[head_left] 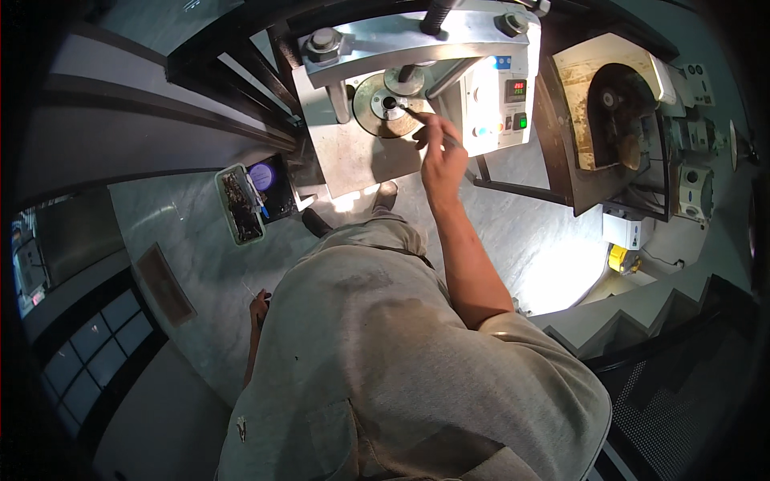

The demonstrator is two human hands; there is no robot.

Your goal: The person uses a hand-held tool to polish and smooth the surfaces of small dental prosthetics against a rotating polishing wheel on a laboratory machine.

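My right hand grips a slim stick-like tool, dark toward its front end; whether it is a brush cannot be told. Its tip reaches the dark round opening at the centre of a round metal plate. That plate lies on the flat bed of a press, under a thick metal crossbar with large bolts. Low at my left side hangs my left hand, its fingers curled. A thin pale line shows beside it, too small to name.
Right of the plate stands a lit control panel with a display and a green switch. An open-fronted machine is farther right. A green-rimmed tray of dark pieces and a purple-lidded round container sit left. Stairs rise at right.
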